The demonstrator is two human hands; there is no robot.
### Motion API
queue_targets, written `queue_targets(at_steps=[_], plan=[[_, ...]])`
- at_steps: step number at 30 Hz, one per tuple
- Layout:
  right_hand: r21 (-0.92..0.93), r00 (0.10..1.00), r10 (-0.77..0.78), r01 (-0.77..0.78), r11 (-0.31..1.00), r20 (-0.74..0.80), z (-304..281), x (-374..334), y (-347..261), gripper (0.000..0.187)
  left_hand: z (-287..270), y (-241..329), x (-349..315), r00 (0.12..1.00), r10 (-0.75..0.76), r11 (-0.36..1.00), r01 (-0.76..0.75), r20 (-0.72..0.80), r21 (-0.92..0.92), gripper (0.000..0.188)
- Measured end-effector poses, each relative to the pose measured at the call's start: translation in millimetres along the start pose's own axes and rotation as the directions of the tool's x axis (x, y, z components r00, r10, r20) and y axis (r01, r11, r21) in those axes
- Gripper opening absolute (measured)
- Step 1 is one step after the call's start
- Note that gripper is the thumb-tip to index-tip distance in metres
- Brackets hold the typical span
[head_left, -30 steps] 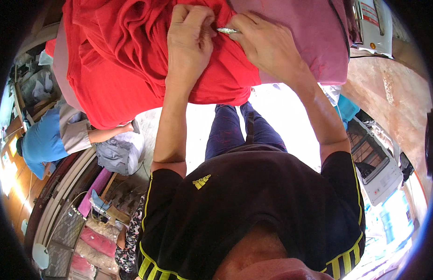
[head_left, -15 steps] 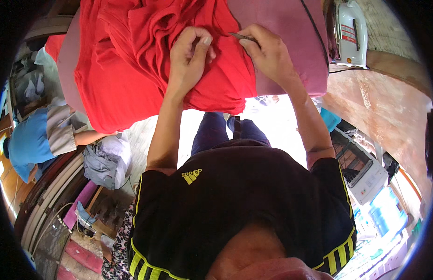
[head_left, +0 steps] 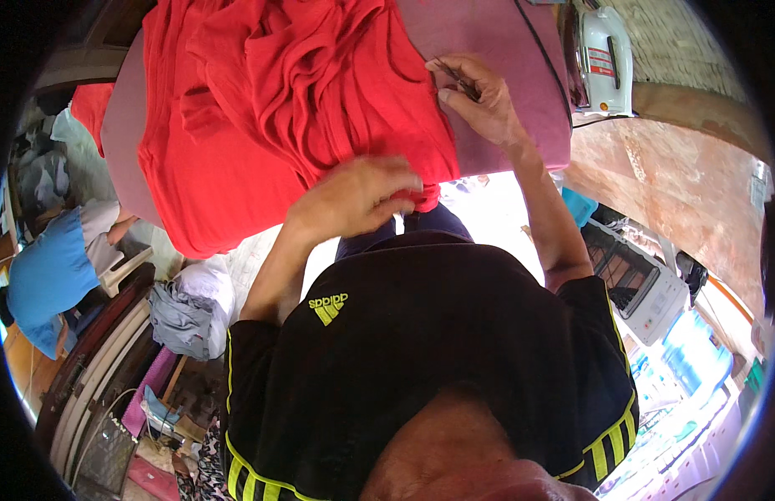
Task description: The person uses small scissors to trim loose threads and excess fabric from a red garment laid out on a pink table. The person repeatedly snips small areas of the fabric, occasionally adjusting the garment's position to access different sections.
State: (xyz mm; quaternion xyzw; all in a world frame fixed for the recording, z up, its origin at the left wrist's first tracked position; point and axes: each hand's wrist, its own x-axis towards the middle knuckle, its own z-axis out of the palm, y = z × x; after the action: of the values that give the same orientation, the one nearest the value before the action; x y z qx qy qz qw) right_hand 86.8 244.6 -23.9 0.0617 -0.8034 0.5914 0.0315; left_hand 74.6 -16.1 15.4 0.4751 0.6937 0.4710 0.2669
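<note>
A red knit garment (head_left: pixel 212 167) lies in folds over a padded, mauve-covered board (head_left: pixel 509 125). Its near edge hangs over the board's front. My left hand (head_left: pixel 354 196) is blurred over that near edge, close to my waist; its fingers reach to the right with the thumb apart, and I see nothing held in it. On the right, beside the garment's right edge, my right hand (head_left: pixel 488 108) is closed around small dark metal thread snips (head_left: pixel 458 79). Their tip points up and left, next to the red cloth. My palm hides part of the snips.
A white iron (head_left: pixel 603 63) stands at the right of the board, with a dark cord (head_left: pixel 542 42) running across the board. Another person in a blue top (head_left: pixel 53 259) bends at the left. Grey and white cloth (head_left: pixel 191 309) is heaped near them.
My left hand has left the middle of the garment and come down toward me to its near edge. My right hand, still holding the snips, has shifted slightly. The other person has moved.
</note>
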Motion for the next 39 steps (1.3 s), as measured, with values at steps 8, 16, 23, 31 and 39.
queue_targets(at_steps=[8,16,23,31,39], plan=[[-0.134,0.960,-0.237,0.257,0.957,0.149,1,24,15,0.039,-10,-44,61,0.900,0.039,0.915,0.142,-0.433,0.378,0.036],[-0.416,0.879,-0.205,0.395,0.819,0.431,-13,51,8,0.028,1,-32,55,0.769,-0.078,0.910,0.314,-0.634,0.270,0.021],[-0.405,0.804,-0.239,0.502,0.764,0.545,-15,18,12,0.031,44,-39,21,0.751,0.138,0.792,0.308,-0.646,0.527,0.013],[-0.194,0.909,-0.115,0.207,0.959,0.401,-16,7,9,0.038,60,-25,27,0.593,-0.007,0.842,0.438,-0.805,0.315,0.014],[-0.217,0.936,-0.115,0.195,0.956,0.333,-13,4,4,0.044,61,-24,39,0.641,-0.046,0.742,0.535,-0.766,0.404,0.018]])
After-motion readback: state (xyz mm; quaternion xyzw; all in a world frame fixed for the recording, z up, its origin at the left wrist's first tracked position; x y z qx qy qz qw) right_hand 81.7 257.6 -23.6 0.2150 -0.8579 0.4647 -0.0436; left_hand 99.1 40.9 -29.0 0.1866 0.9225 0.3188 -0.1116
